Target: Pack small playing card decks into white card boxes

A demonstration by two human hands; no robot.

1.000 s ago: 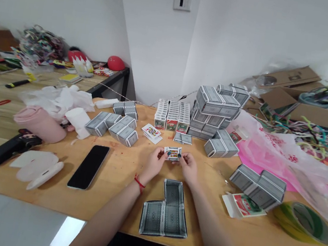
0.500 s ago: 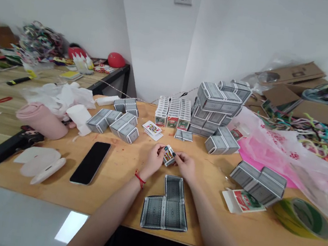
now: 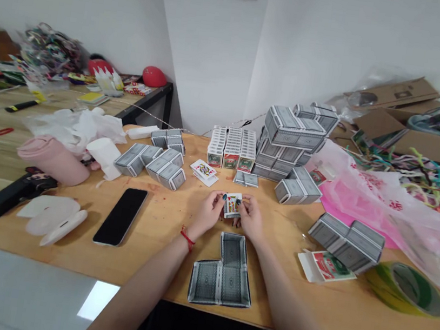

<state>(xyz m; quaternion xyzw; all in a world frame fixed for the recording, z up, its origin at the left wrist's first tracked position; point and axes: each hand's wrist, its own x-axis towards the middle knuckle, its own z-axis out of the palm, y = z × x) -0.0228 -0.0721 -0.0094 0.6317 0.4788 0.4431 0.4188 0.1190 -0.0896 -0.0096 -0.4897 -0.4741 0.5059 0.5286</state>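
Between my two hands is a playing card (image 3: 232, 205), a red-suit court card with its face toward me. My left hand (image 3: 210, 210) pinches its left side, and my right hand (image 3: 251, 216) pinches its right side with the thumb on the face. Whether more than one card is held I cannot tell. Just below my hands lies an open L-shaped tray made of cards (image 3: 222, 274), grey backs showing inside. Beyond my hands, a small pile of loose cards (image 3: 204, 171) lies face up, and folded grey cards (image 3: 246, 179) lie to its right.
Stacked card blocks (image 3: 291, 142) stand at the back right beside rows of card packs (image 3: 232, 150). More card blocks (image 3: 167, 167) sit left. A black phone (image 3: 120, 216), a pink roll (image 3: 52, 159), an open card box (image 3: 328, 267) and yellow-green tape (image 3: 405, 288) are around the table.
The card has turned from a slant to nearly level in my hands, its face now showing more fully. My right fingers have shifted along it. The view has tilted slightly.
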